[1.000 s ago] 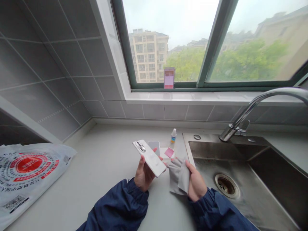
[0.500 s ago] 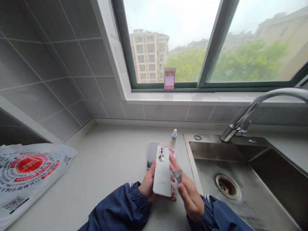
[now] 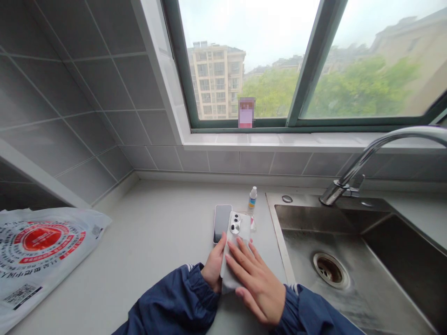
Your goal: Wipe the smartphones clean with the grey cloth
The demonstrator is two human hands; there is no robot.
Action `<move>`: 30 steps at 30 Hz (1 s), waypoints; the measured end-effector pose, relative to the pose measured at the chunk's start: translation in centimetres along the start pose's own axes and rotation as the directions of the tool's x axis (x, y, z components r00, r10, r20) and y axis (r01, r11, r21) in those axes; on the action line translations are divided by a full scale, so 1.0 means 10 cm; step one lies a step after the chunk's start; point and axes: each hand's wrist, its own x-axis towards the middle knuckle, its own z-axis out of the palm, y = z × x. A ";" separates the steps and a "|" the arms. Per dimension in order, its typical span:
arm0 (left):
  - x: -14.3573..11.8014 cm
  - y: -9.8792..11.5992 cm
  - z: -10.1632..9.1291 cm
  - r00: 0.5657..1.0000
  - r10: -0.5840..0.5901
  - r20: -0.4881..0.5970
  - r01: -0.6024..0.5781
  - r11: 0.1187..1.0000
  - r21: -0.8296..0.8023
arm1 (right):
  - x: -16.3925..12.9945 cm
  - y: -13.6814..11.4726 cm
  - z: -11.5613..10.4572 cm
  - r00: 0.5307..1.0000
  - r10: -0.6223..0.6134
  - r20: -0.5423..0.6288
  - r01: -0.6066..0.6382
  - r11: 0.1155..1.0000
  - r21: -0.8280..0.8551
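Note:
My left hand (image 3: 213,268) is closed around the left edge of a white smartphone (image 3: 235,224), holding it with the camera side up. My right hand (image 3: 259,282) lies flat over the phone's back, fingers spread. Under that palm a thin grey cloth (image 3: 228,282) covers the lower part of the back; how far it reaches is partly hidden. Just behind, a second phone (image 3: 222,217) rests on the counter, dark screen up. A small white bottle (image 3: 253,198) with a blue and orange label stands upright beyond the held phone.
To the right is a steel sink (image 3: 281,251) with a chrome faucet (image 3: 352,170). A white plastic bag (image 3: 75,232) with red print lies on the left of the counter (image 3: 157,232). A tiled wall and window stand behind. Something clear and pink lies partly hidden beside the held phone.
My right hand has come down from beside the phone onto its back, fingers now spread flat. The grey cloth, earlier bunched in those fingers, now lies across the phone. My left hand keeps its grip.

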 end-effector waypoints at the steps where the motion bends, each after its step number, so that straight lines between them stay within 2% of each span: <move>1: 0.00 0.01 0.00 1.000 -0.011 0.026 0.011 1.000 0.002 | -0.01 0.00 0.00 1.000 -0.002 -0.009 0.001 1.000 -0.008; 4: -0.01 0.03 0.03 0.996 -0.054 0.071 0.053 0.999 0.009 | -0.02 0.01 0.01 0.994 -0.010 -0.108 0.008 1.000 -0.022; 7: -0.02 0.04 0.04 0.997 -0.063 0.050 0.063 0.998 0.001 | -0.02 0.02 0.04 0.978 -0.008 -0.209 0.002 1.000 -0.026; 9: -0.02 0.04 0.03 0.998 -0.060 0.025 0.060 0.998 -0.005 | -0.02 0.02 0.06 0.975 -0.011 -0.223 0.001 0.999 -0.042; 12: -0.01 0.05 0.00 0.999 -0.048 0.013 0.048 0.999 -0.002 | -0.01 0.02 0.05 0.985 -0.024 -0.172 0.010 0.997 -0.079; 16: 0.01 0.07 -0.03 0.998 -0.058 0.000 0.058 0.998 -0.002 | -0.01 0.01 0.00 1.000 -0.016 -0.018 0.013 0.987 -0.161; 18: 0.01 0.06 -0.05 0.998 -0.063 -0.024 0.063 0.998 -0.011 | -0.01 0.02 0.00 1.000 0.004 0.022 0.000 0.981 -0.193; 20: 0.00 0.03 -0.09 0.999 -0.050 -0.014 0.050 0.999 -0.003 | -0.02 0.03 0.01 0.999 0.030 0.020 -0.025 0.976 -0.217; 22: -0.01 -0.01 -0.15 0.999 -0.016 0.047 0.013 0.999 0.053 | -0.02 0.04 0.03 0.998 0.056 0.013 -0.051 0.971 -0.235; 25: -0.03 -0.07 -0.22 0.987 0.094 0.131 -0.117 0.978 0.173 | -0.02 0.05 0.06 0.995 0.094 0.019 -0.086 0.962 -0.258; 27: -0.05 -0.08 -0.23 0.979 0.145 0.142 -0.171 0.966 0.194 | -0.02 0.06 0.06 0.993 0.117 0.026 -0.105 0.957 -0.270; 29: -0.05 -0.07 -0.19 0.980 0.131 0.152 -0.159 0.970 0.186 | -0.02 0.06 0.05 0.991 0.126 0.041 -0.110 0.957 -0.270; 30: -0.06 -0.06 -0.15 0.984 0.090 0.154 -0.115 0.980 0.164 | -0.01 0.05 0.04 0.992 0.117 0.057 -0.098 0.960 -0.261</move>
